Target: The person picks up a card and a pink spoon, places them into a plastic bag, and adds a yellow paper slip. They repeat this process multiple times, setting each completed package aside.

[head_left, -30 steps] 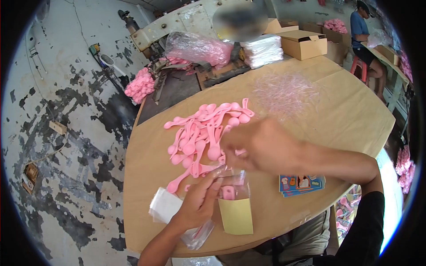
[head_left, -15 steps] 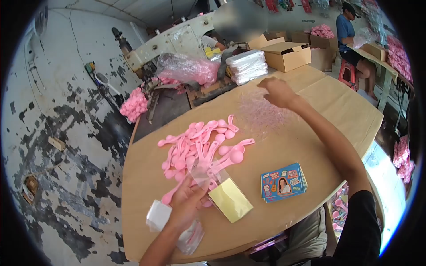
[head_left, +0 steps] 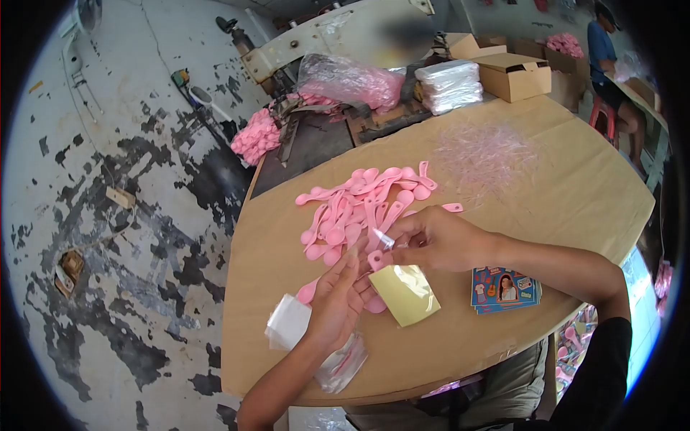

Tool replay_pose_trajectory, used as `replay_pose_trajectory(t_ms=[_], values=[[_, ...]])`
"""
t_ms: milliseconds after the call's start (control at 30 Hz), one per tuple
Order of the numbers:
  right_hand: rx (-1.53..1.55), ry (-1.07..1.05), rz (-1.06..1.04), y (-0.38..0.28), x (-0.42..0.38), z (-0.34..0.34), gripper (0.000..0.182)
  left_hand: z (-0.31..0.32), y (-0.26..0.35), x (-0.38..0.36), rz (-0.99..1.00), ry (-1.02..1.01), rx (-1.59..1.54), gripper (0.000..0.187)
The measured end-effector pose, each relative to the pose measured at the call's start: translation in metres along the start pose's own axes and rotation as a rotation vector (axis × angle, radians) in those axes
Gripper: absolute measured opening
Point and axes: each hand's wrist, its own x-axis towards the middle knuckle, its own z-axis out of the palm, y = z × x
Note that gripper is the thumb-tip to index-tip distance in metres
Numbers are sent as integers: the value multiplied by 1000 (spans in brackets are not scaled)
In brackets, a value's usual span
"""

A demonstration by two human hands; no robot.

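My left hand (head_left: 334, 305) grips a clear plastic bag near its top. Inside the bag, a pale yellow card (head_left: 405, 296) hangs over the table. My right hand (head_left: 445, 241) is beside the bag's mouth, its fingers pinched together next to shiny plastic; what lies between them is too small to make out. Behind both hands spreads a heap of pink measuring spoons (head_left: 352, 208), some hidden by the fingers. Under my left wrist lie a stack of white, flat sheets or bags (head_left: 289, 323) and crumpled clear bags (head_left: 345, 368). Printed blue cards (head_left: 506, 290) are stacked below my right forearm.
A loose pile of thin, clear pinkish strips (head_left: 489, 158) lies beyond my right hand. Wrapped plastic packs (head_left: 449, 86), a cardboard box (head_left: 514, 77) and a bag of pink items (head_left: 352, 82) line the table's far side. A person (head_left: 602, 54) sits at the far right.
My right hand has come back from the pile of thin strips to the bag in my left hand, its fingers pinched. The view has shifted, so the table appears further right.
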Motion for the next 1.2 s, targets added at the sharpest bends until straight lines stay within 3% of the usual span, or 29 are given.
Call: replay_pose_trajectory(t_ms=[33,267,433,667,833,967,1133,1200], values=[[58,67,-27,5,1,1,26,-1,-1,1,13,3,19,49],[128,-13,-36,4,3,4,24,-10,-8,-1,59,59,9,41],[229,-41,112,-3,4,-4,24,-15,-5,3,41,36,-31,38],[216,2,89,2,3,-7,26,-18,4,7,91,-9,314,28],[88,-37,-158,6,4,-17,28,-27,7,7,57,-101,251,21],[-80,-139,-354,7,4,-29,28,-32,9,7,235,-189,509,17],[-118,-185,-410,8,5,-31,26,-33,8,6,264,-228,528,17],[-130,-179,-401,9,5,-32,26,-30,12,3,172,-211,439,16]])
